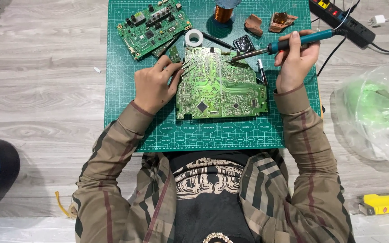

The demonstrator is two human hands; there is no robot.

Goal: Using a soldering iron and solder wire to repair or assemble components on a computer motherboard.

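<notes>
A large green circuit board (221, 85) lies solder side up on the green cutting mat (127, 117). My left hand (155, 85) rests at the board's left edge and pinches metal tweezers (188, 66), whose tips lie on the board's upper left corner. My right hand (296, 58) grips the teal handle of a soldering iron (275, 46). Its metal tip touches the board's upper edge near the middle.
A second green circuit board (151, 27) lies at the mat's upper left, beside a roll of white tape (194, 37). A copper wire coil (223, 13), brown scraps (254, 24) and a black power strip (343, 20) sit at the top. A clear plastic bag (374, 112) lies right.
</notes>
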